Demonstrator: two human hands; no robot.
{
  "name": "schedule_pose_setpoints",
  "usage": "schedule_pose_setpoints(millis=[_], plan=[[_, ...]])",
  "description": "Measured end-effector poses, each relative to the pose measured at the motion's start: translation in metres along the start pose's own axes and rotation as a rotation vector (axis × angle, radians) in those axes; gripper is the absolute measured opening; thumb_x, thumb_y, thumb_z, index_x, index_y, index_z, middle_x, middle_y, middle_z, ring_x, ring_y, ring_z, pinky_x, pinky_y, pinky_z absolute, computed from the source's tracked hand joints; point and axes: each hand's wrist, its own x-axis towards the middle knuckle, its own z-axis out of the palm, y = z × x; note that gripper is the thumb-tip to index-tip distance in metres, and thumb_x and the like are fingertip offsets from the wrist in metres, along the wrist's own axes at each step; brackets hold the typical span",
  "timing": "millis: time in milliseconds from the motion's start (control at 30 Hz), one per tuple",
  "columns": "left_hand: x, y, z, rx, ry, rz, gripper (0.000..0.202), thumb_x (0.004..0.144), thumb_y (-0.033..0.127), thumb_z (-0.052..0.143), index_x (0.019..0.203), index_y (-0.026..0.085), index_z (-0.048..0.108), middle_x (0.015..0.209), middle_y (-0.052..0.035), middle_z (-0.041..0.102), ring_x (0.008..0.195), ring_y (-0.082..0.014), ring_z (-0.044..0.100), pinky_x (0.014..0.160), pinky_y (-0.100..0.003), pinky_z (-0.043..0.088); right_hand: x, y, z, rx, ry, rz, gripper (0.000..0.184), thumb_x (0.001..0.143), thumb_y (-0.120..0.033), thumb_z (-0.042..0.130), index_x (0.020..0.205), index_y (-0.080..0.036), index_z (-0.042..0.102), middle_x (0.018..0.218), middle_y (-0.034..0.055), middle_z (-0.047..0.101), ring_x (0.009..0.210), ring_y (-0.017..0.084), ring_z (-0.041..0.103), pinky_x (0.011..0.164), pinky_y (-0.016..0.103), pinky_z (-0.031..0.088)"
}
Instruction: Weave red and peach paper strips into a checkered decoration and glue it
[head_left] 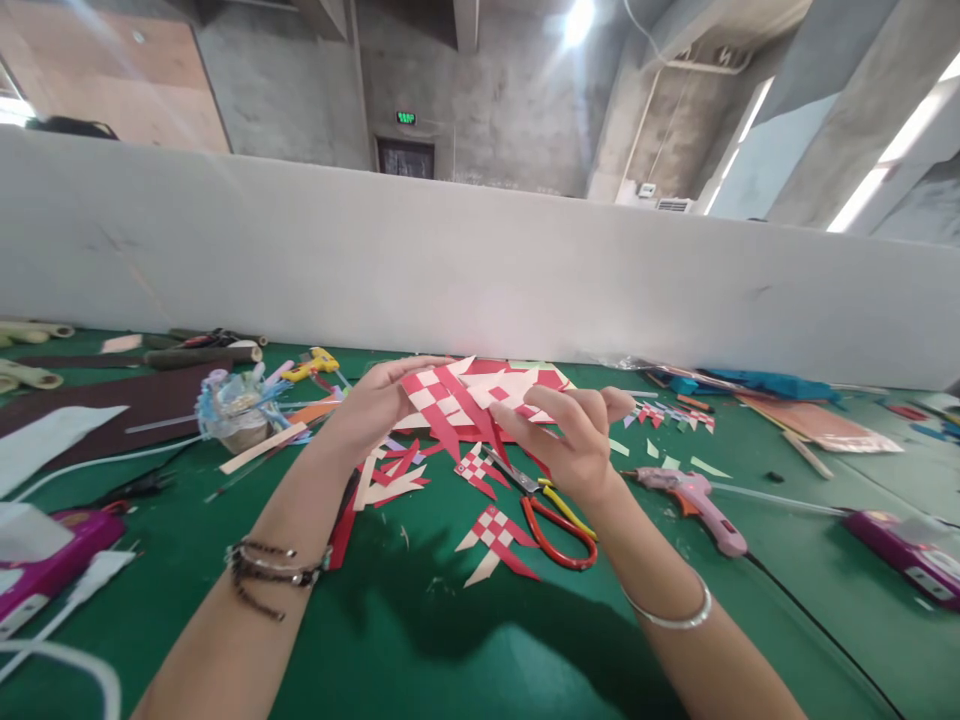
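Observation:
Both my hands are raised over the table around a piece of woven red and cream paper [435,392] with checkered squares and pointed strip ends. My left hand [379,400] grips its left side, the fingers mostly behind the paper. On the other side, my right hand [574,435] has thumb and fingers closed at the paper's right part. Below lie two small checkered paper fish, one [495,530] nearer me and one [476,468] beside the scissors [533,487]. The scissors have red and yellow handles. Loose red and cream strips [390,482] lie below my left hand.
A pink glue gun [701,497] lies right, its cord running toward me. Purple power strips stand at left [64,560] and right [904,555]. Left-back are a container of pastel strips [244,410] and a yellow glue gun [315,364]. A white partition [480,270] closes the green table's back.

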Motion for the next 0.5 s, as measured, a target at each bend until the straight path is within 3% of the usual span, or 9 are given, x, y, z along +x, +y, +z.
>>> schedule_pose_setpoints(millis=[100,167,233,333,400,500], plan=[[0.003,-0.002,0.001,-0.229,-0.090,-0.150,0.050,0.077,0.052,0.041,0.097,0.013,0.065,0.079,-0.0100,0.069,0.075,-0.0228,0.064,0.067,-0.033,0.051,-0.004,0.000,0.003,-0.045,0.039,-0.018,0.017,0.078,-0.016,0.059,0.068,-0.030,0.059,0.071,-0.0061,0.056,0.063,0.010,0.041,0.072,0.032,0.023],[0.003,-0.002,0.002,-0.267,-0.164,-0.183,0.060,0.077,0.059,0.034,0.097,0.012,0.065,0.077,-0.0113,0.068,0.071,-0.0223,0.063,0.061,-0.033,0.051,-0.007,0.000,0.004,0.005,-0.020,0.016,0.015,0.079,-0.021,0.061,0.070,-0.033,0.060,0.070,-0.0064,0.056,0.062,0.010,0.042,0.072,0.033,0.023],[0.001,-0.001,0.003,-0.209,-0.191,-0.159,0.054,0.075,0.059,0.045,0.099,0.015,0.063,0.080,-0.0093,0.067,0.068,-0.0192,0.062,0.058,-0.029,0.050,-0.009,0.000,0.004,0.104,-0.195,0.102,0.015,0.081,-0.024,0.058,0.073,-0.036,0.061,0.071,-0.0057,0.056,0.063,0.009,0.044,0.071,0.034,0.024],[-0.003,0.000,0.005,-0.021,-0.173,-0.078,0.042,0.068,0.045,0.064,0.101,0.019,0.059,0.080,-0.0027,0.064,0.063,-0.0131,0.059,0.057,-0.024,0.048,-0.013,0.001,0.003,0.191,-0.483,0.252,0.014,0.084,-0.030,0.054,0.077,-0.038,0.063,0.075,-0.0029,0.057,0.067,0.011,0.048,0.068,0.034,0.028],[-0.005,0.000,0.007,0.068,-0.165,-0.048,0.038,0.069,0.044,0.064,0.097,0.019,0.059,0.077,-0.0008,0.062,0.062,-0.0121,0.058,0.058,-0.024,0.048,-0.016,0.002,0.004,0.194,-0.552,0.303,0.012,0.084,-0.033,0.054,0.080,-0.039,0.063,0.076,-0.0013,0.057,0.070,0.013,0.049,0.068,0.034,0.031],[-0.004,-0.001,0.007,0.091,-0.166,-0.053,0.030,0.070,0.043,0.063,0.086,0.018,0.059,0.068,0.0002,0.059,0.058,-0.0123,0.057,0.055,-0.024,0.046,-0.021,0.002,0.006,0.221,-0.544,0.297,0.010,0.082,-0.032,0.056,0.084,-0.040,0.063,0.080,-0.0007,0.058,0.074,0.014,0.049,0.070,0.033,0.034]])
